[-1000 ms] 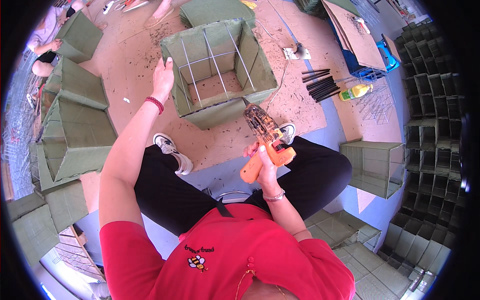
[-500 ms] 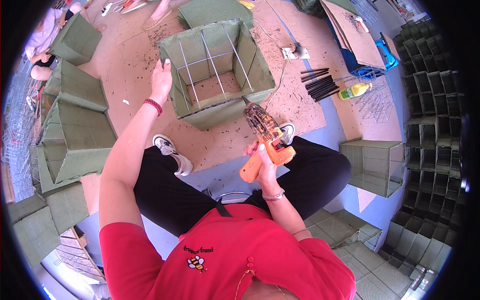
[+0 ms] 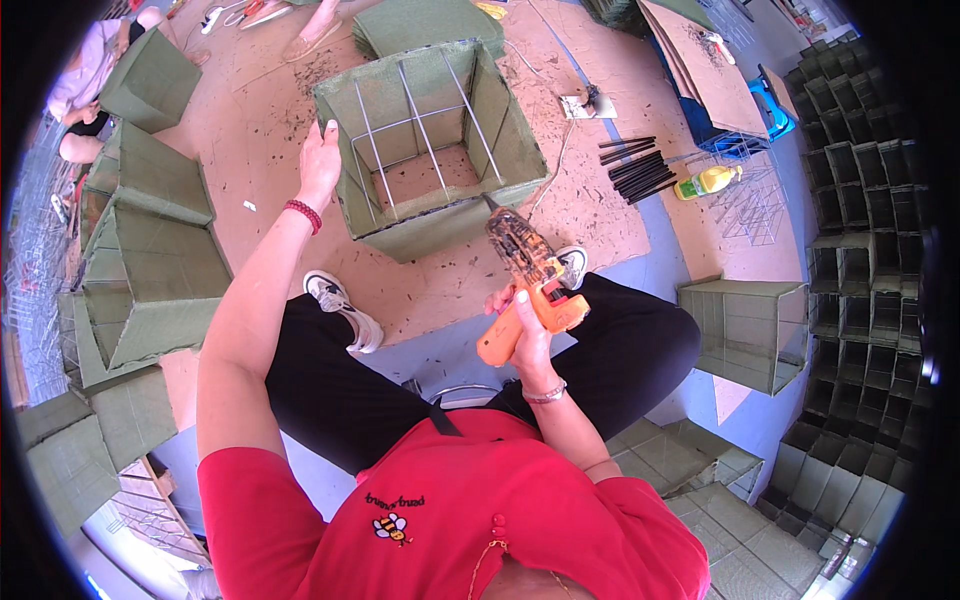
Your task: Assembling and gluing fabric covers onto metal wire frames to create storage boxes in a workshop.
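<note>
In front of me stands a green mesh-covered box [image 3: 440, 225] with thin metal wires across its open top. My left hand [image 3: 320, 165] is at its left rim, thumb on the edge and the other fingers partly hidden along the outer side. In my right hand [image 3: 530, 335] is an orange hot glue gun [image 3: 520, 255], its front crusted with dark residue. The fingers wrap its handle, and the nozzle tip lies at the box's near rim, close to the right corner; whether it touches, I cannot tell.
Black glue sticks [image 3: 640, 172] and a yellow bottle [image 3: 708, 182] lie to the right. Green boxes stand left [image 3: 150, 270] and right [image 3: 745, 330], with tall stacks [image 3: 850, 260] at the far right. A cord [image 3: 557, 170] crosses the cardboard. Another person [image 3: 85, 80] sits far left.
The view has shifted very slightly. Both hands, the glue gun and the box keep nearly the same places relative to each other.
</note>
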`<move>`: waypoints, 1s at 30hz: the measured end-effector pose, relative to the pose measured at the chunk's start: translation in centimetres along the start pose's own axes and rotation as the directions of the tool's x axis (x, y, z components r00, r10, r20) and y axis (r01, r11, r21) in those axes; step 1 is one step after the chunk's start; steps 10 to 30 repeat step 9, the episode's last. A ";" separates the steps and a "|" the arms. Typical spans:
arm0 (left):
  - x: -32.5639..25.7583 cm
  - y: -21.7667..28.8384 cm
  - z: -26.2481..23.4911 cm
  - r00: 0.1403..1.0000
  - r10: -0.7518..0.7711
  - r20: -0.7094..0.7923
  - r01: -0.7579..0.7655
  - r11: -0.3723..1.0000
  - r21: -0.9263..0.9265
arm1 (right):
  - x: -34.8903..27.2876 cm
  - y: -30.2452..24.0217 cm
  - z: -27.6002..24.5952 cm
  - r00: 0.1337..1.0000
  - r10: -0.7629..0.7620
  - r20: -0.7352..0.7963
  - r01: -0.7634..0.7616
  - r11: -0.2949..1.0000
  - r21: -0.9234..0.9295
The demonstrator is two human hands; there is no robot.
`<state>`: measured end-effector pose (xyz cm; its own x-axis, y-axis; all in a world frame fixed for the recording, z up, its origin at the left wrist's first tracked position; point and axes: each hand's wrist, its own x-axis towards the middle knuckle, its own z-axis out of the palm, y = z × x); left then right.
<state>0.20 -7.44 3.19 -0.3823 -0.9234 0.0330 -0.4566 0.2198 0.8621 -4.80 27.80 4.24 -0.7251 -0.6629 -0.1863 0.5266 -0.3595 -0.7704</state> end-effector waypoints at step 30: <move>0.1 -0.1 0.1 1.000 -0.022 -0.005 0.022 1.000 0.014 | 0.4 -0.8 -0.5 0.999 -0.031 -0.019 0.030 0.999 -0.034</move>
